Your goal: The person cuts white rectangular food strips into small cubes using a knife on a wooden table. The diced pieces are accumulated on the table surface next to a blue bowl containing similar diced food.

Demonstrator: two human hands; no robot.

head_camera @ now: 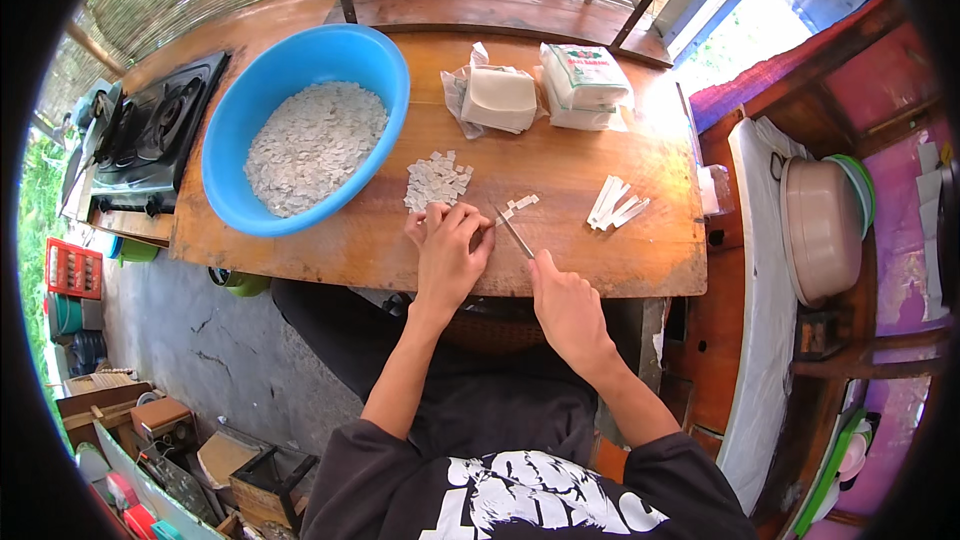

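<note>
My right hand [571, 315] grips a knife [516, 234], its blade angled up and left onto the wooden table. Just beyond the blade lie small white cut pieces [523, 202] in a short, broken row. My left hand [452, 249] is lowered to the tabletop left of the blade, fingers bent and thumb side near the knife tip. What lies under its fingers is hidden. Touching its fingertips, or right beyond them, is a heap of small white squares [439, 180]. Several thin white strips [616, 202] lie fanned out to the right.
A large blue basin [214, 157] holds many white pieces [319, 142]. Behind the heap sit an opened stack of white sheets [499, 99] and a wrapped pack [586, 82]. A black gas stove [161, 124] stands at left; the wooden table's [360, 262] front edge is close to my lap.
</note>
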